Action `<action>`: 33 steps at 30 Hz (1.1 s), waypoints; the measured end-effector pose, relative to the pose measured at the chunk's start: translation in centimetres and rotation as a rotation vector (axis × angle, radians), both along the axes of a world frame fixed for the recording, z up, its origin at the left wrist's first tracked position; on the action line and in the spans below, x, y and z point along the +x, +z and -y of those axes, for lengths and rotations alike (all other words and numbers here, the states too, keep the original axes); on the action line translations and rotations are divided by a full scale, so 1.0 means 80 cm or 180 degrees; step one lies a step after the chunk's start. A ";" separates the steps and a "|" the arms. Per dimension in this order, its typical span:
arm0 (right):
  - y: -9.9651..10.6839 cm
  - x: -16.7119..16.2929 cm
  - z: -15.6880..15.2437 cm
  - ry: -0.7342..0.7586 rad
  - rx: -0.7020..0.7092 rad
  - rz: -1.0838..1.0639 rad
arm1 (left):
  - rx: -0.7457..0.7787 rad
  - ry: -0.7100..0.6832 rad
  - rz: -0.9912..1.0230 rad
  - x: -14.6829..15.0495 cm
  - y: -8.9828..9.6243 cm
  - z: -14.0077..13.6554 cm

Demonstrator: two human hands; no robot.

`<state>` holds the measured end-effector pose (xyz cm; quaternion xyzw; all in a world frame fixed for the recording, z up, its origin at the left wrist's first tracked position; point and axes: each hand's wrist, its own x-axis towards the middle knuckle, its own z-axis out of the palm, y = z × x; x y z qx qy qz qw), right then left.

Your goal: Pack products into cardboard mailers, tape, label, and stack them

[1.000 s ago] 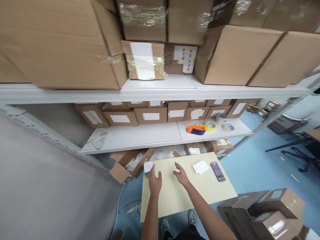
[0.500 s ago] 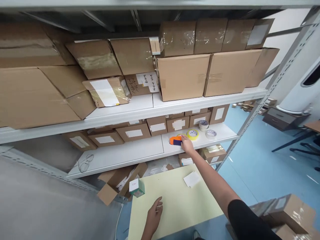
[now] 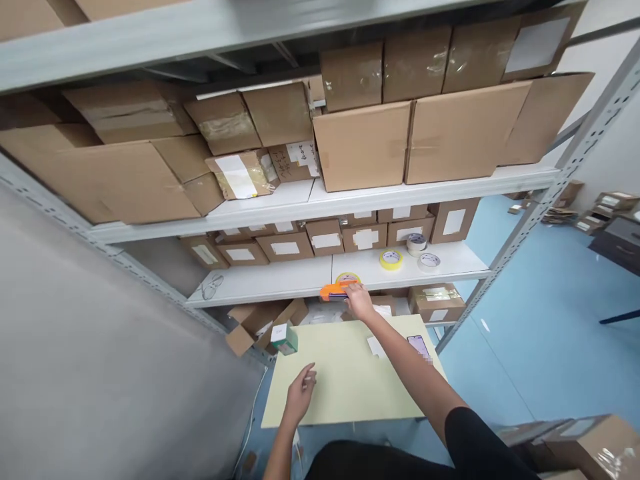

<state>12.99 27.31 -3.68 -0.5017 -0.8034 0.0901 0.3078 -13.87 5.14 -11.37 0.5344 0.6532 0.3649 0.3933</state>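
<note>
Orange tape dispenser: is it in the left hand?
No, the right hand grips the orange tape dispenser, while the left hand is apart from it, over the pale yellow tabletop.

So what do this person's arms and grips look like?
The right grip, an ungloved human hand, joins a bare right forearm without visible watch or cable; a plain black short fabric sleeve begins farther up. The left grip is likewise ungloved, with a bare left forearm; no sleeve shows there. No markings are discernible.
</note>
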 end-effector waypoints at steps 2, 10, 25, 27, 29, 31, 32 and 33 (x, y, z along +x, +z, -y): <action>-0.017 -0.003 0.033 0.0156 -0.0013 0.0013 | 0.0082 0.0082 -0.0080 0.014 0.005 -0.006; -0.126 0.033 0.158 -0.0168 -0.0848 0.0158 | 0.0244 0.0628 -0.0156 0.055 -0.002 -0.026; -0.324 0.147 0.282 -0.1613 -0.2013 -0.0945 | -0.0178 0.0314 0.0207 0.097 -0.045 0.020; -0.323 0.150 0.290 -0.1695 -0.2006 -0.0855 | -0.0216 0.0315 0.0277 0.090 -0.046 0.026; -0.310 0.142 0.293 -0.1841 -0.2002 -0.0649 | -0.0223 0.0325 0.0363 0.084 -0.044 0.030; -0.289 0.125 0.293 -0.1919 -0.1904 -0.0529 | -0.0196 0.0326 0.0440 0.078 -0.040 0.037; -0.277 0.114 0.292 -0.1885 -0.1822 -0.0560 | -0.0177 0.0311 0.0477 0.074 -0.037 0.042; -0.264 0.101 0.292 -0.1792 -0.1729 -0.0671 | -0.0157 0.0282 0.0517 0.069 -0.034 0.048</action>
